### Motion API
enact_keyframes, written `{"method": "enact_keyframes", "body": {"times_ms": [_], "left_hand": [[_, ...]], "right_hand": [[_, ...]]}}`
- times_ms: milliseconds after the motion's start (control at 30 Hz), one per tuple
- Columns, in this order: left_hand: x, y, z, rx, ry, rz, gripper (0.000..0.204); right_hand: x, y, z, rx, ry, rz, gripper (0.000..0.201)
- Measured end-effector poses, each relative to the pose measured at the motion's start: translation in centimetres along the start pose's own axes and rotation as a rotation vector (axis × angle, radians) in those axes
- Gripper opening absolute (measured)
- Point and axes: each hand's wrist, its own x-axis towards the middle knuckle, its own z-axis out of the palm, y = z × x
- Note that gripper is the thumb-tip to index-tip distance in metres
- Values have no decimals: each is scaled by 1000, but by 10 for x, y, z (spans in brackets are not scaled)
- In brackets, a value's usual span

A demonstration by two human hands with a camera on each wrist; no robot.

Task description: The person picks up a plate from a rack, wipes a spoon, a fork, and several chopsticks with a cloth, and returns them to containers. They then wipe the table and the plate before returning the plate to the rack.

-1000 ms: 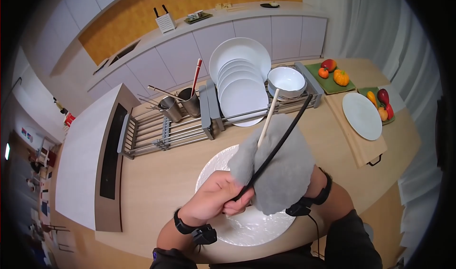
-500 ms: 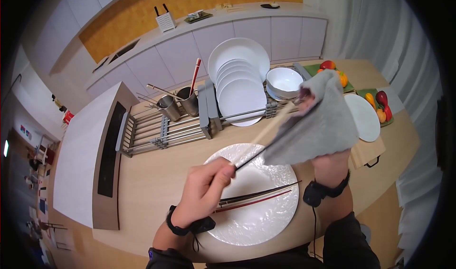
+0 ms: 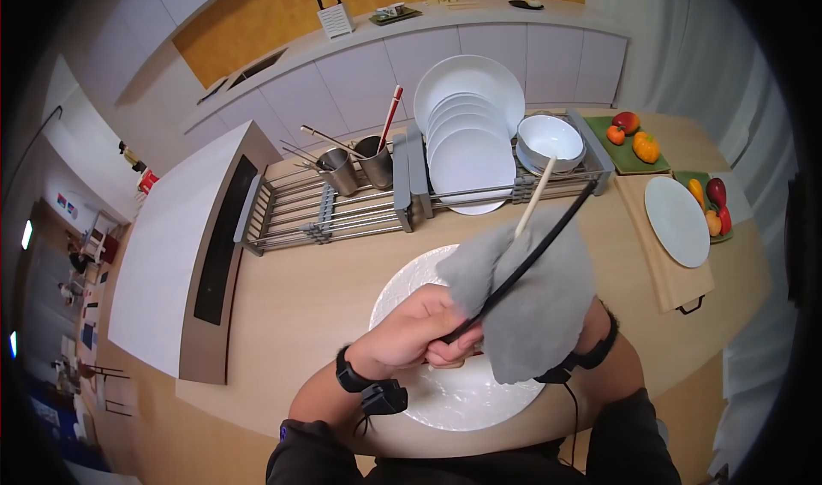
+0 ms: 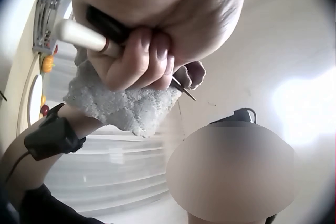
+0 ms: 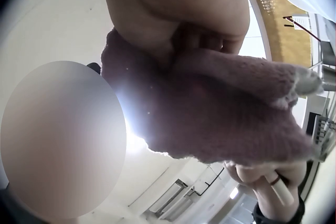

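Note:
In the head view my left hand [image 3: 419, 329] grips a black chopstick [image 3: 529, 261] and a cream chopstick [image 3: 537, 196], both slanting up to the right. Their blunt ends, one black and one white with a red ring, stick out of the curled fingers in the left wrist view. A grey cloth [image 3: 544, 301] lies against the sticks. Mostly hidden behind the cloth in the head view, my right hand [image 5: 184, 14] holds it with bent fingers in the right wrist view. Below both hands, a large white textured plate [image 3: 402, 290] rests on the table.
A metal dish rack [image 3: 325, 220] holds steel cups [image 3: 375, 164] with utensils, upright white plates [image 3: 469, 164] and bowls [image 3: 550, 138]. At right, a white oval plate [image 3: 676, 221] sits on a wooden board [image 3: 681, 288]. Vegetables lie on green trays [image 3: 616, 147]. A white box-like unit [image 3: 180, 262] stands left.
Half a second ago the cloth was farther right, near the sticks' far ends. Now my right hand has brought it back toward my left hand, covering the chopsticks seen on the plate then.

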Motion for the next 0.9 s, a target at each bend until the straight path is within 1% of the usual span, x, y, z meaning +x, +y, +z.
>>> {"method": "enact_keyframes", "body": {"times_ms": [33, 100, 167, 200, 267, 300, 333, 367, 467, 500, 533, 600, 633, 733, 800, 867, 900], "left_hand": [[3, -2, -1, -70, -43, -26, 46], [7, -10, -6, -164, -130, -71, 48], [7, -16, -9, -246, -149, -91, 45], [6, -16, -9, -284, -154, -106, 44], [5, -15, -9, -254, -185, -136, 44], [6, -17, -10, -247, -209, -156, 44], [8, -14, -7, -240, -236, -175, 44], [7, -9, 2, -90, -96, -222, 44], [12, -4, 12, 161, 156, -27, 42], [14, -1, 19, 244, 350, 50, 36], [16, 0, 24, 366, 460, 183, 34], [21, -1, 30, 604, 677, 458, 31], [22, -1, 30, 674, 759, 524, 26], [21, -4, 24, 1001, 857, 619, 23], [19, -2, 30, 1190, 896, 626, 17], [17, -1, 31, 1348, 899, 654, 15], [16, -1, 31, 1352, 894, 659, 13]], "right_hand": [[-4, -23, 25, -199, 81, -182, 43], [-9, -36, 34, -512, 206, -368, 47], [-13, -40, 22, -742, 269, -371, 43], [-15, -44, 20, -829, 225, -383, 45], [-13, -58, 23, -998, 138, -420, 51], [-16, -59, 11, -429, 25, -472, 53], [-18, -64, 1, -127, -40, -519, 53], [-22, -69, -4, 29, 10, -574, 54], [-31, -73, -14, 33, 427, -665, 56], [-31, -69, -12, 4, 465, -649, 57], [-29, -64, -9, -25, 494, -629, 58], [-24, -50, 5, -101, 473, -582, 59], [-20, -41, 14, -142, 440, -561, 60], [-7, -21, 40, -236, 327, -540, 62], [1, -13, 51, -246, 270, -549, 64], [7, -7, 52, -166, 230, -542, 66], [8, -4, 48, -92, 211, -526, 67]]}}
